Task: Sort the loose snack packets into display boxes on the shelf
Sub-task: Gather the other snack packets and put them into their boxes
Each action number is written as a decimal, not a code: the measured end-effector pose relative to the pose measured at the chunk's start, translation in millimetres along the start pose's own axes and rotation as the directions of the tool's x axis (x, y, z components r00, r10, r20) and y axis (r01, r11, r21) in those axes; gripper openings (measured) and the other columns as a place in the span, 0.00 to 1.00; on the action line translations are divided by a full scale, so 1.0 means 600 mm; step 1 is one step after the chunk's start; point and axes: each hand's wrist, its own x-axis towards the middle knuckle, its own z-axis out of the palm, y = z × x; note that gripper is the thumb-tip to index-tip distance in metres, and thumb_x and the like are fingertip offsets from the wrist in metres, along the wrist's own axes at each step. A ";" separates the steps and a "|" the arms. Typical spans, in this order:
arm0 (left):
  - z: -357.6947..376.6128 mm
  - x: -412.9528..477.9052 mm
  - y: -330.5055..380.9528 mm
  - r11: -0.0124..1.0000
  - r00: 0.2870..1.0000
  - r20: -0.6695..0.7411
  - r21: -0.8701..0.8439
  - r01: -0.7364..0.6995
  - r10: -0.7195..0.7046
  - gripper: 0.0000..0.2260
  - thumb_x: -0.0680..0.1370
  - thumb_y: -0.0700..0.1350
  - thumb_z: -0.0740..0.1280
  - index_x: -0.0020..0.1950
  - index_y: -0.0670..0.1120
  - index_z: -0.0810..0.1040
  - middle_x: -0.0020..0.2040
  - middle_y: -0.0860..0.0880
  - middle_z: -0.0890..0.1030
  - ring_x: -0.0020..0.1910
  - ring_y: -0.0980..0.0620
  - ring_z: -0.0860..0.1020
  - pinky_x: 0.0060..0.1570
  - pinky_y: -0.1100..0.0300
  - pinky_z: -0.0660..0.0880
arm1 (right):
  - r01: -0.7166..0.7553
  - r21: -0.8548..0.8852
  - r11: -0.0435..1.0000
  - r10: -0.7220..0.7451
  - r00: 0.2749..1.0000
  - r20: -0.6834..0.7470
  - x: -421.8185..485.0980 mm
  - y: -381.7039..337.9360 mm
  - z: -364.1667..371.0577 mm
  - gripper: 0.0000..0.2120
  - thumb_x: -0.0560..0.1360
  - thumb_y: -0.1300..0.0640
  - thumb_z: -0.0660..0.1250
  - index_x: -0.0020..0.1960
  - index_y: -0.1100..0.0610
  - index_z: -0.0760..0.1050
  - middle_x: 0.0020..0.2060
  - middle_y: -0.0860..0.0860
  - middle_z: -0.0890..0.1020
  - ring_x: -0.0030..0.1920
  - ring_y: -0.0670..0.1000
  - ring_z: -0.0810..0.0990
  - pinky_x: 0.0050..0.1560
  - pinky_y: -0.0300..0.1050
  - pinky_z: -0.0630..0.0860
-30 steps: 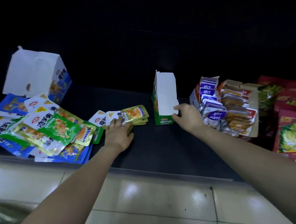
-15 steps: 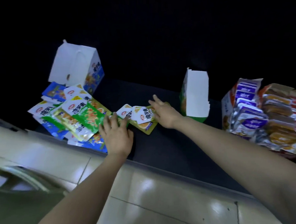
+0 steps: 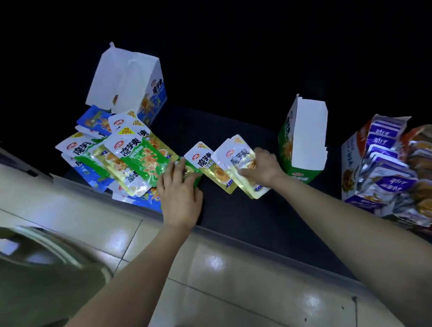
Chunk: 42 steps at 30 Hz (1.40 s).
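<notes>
Snack packets [image 3: 125,163] lie heaped on the dark shelf [image 3: 238,219] before the blue display box [image 3: 130,85], at far left. Left hand [image 3: 180,192], fingers flat, presses on the heap's right edge; just right of it the right hand [image 3: 260,167] grips a few yellow packets [image 3: 232,157]. Gathering seems the step in hand; next, the bunch likely wants squaring and carrying right into the open green display box [image 3: 304,143] nearby.

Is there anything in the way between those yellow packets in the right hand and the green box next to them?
Nothing visible. The right hand grips the yellow packets, and only bare dark shelf lies between them and the green box. Its white inside shows, with no packets seen in it.
</notes>
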 end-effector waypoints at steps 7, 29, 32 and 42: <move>-0.033 0.007 -0.017 0.989 0.993 -0.121 -0.150 -0.014 -0.004 0.13 0.72 0.37 0.65 0.56 0.45 0.80 0.67 0.42 0.73 0.67 0.39 0.68 0.64 0.43 0.64 | -0.049 0.607 0.793 0.005 0.997 0.074 -0.002 -0.044 -0.010 0.16 0.74 0.58 0.72 0.59 0.59 0.73 0.54 0.55 0.81 0.52 0.53 0.82 0.46 0.44 0.79; -0.108 0.025 -0.086 0.880 0.899 -0.107 -0.283 0.382 -0.425 0.10 0.77 0.40 0.64 0.55 0.47 0.81 0.63 0.43 0.70 0.65 0.43 0.64 0.65 0.51 0.60 | -0.205 0.823 0.529 -0.091 0.951 0.296 0.007 -0.142 -0.013 0.06 0.78 0.65 0.66 0.53 0.60 0.78 0.45 0.55 0.84 0.44 0.52 0.83 0.46 0.47 0.81; -0.133 0.039 -0.075 0.833 0.936 -0.040 -0.471 0.291 -0.350 0.10 0.81 0.42 0.61 0.58 0.46 0.79 0.56 0.48 0.72 0.59 0.50 0.70 0.59 0.58 0.69 | -0.210 0.839 0.503 -0.195 0.917 0.347 -0.007 -0.179 -0.017 0.07 0.78 0.66 0.64 0.54 0.60 0.77 0.46 0.55 0.84 0.46 0.53 0.84 0.50 0.48 0.81; -0.153 0.075 -0.105 0.931 0.927 0.134 -0.062 0.360 -0.350 0.22 0.76 0.54 0.67 0.70 0.54 0.71 0.77 0.45 0.57 0.75 0.40 0.52 0.69 0.44 0.55 | -0.201 0.760 0.618 -0.153 0.918 0.367 -0.018 -0.268 -0.024 0.06 0.79 0.66 0.62 0.50 0.59 0.77 0.44 0.55 0.82 0.41 0.51 0.82 0.40 0.42 0.81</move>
